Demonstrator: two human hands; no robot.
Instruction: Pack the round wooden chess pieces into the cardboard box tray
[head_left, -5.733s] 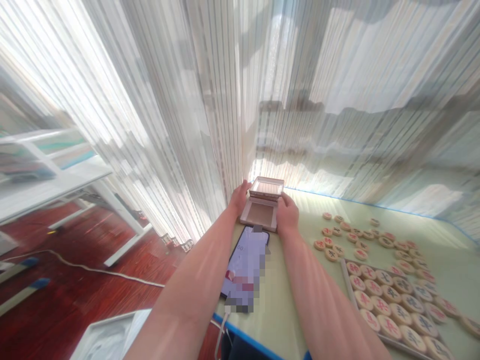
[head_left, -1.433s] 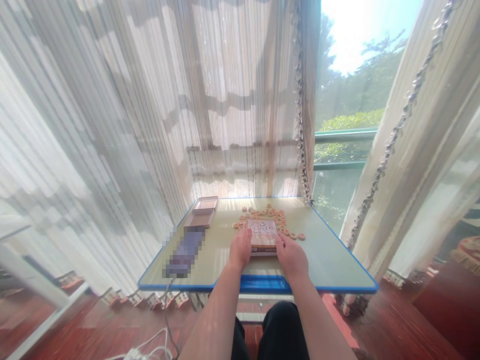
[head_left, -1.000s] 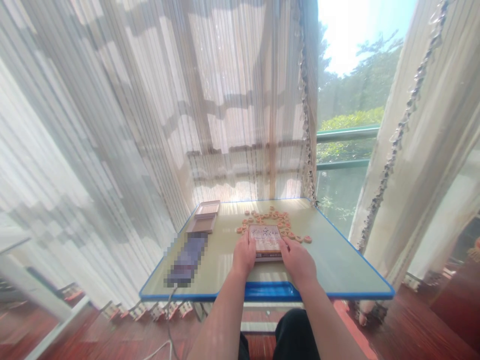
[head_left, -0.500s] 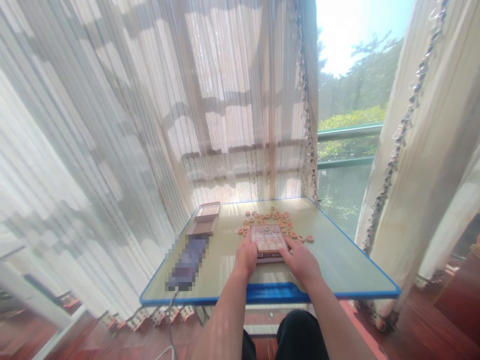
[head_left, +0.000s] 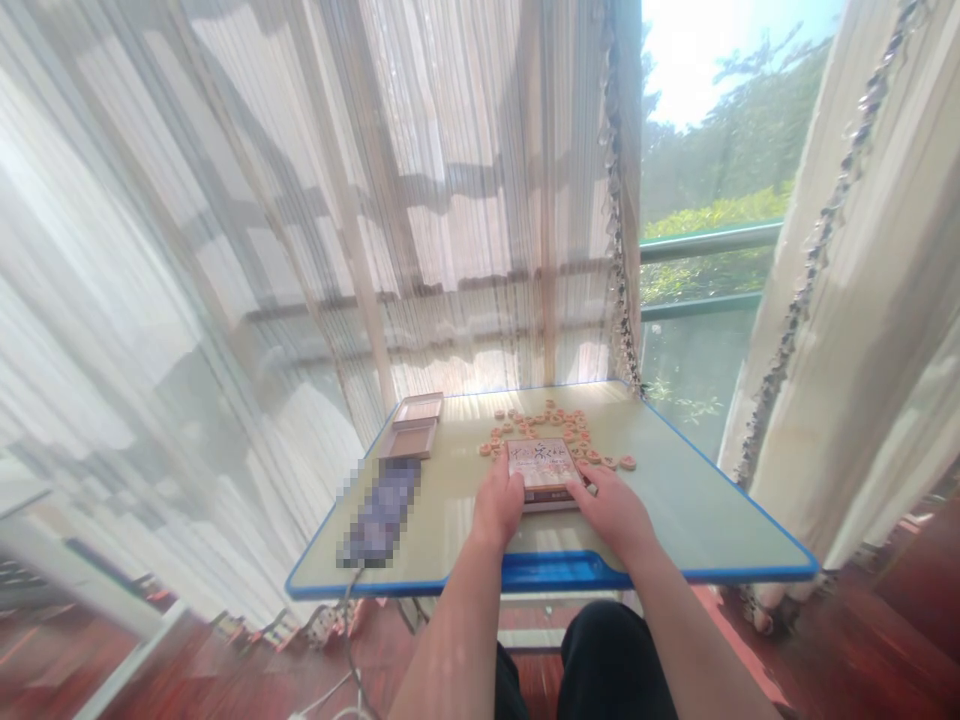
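A square cardboard box (head_left: 541, 465) with dark lettering on its pale lid rests near the front middle of the table, a paler lower part showing beneath its front edge. My left hand (head_left: 499, 500) is closed against its left side, thumb on the front left corner. On the opposite side, my right hand (head_left: 613, 505) grips the right edge, thumb at the front right corner. Just behind the box lie several round wooden Chinese chess pieces (head_left: 568, 437), spread loosely. Some of them may be hidden by the box.
Two shallow open trays (head_left: 411, 441) sit at the table's back left. In front of them lies a pixelated flat device (head_left: 381, 512) with a cable (head_left: 348, 620) hanging over the edge. The blue-edged table (head_left: 697, 525) stands by sheer curtains (head_left: 465, 200) and a window.
The view has tilted slightly, so the table sits a little higher and further right in the picture. Both hands remain on the box, with barely any shift against the table.
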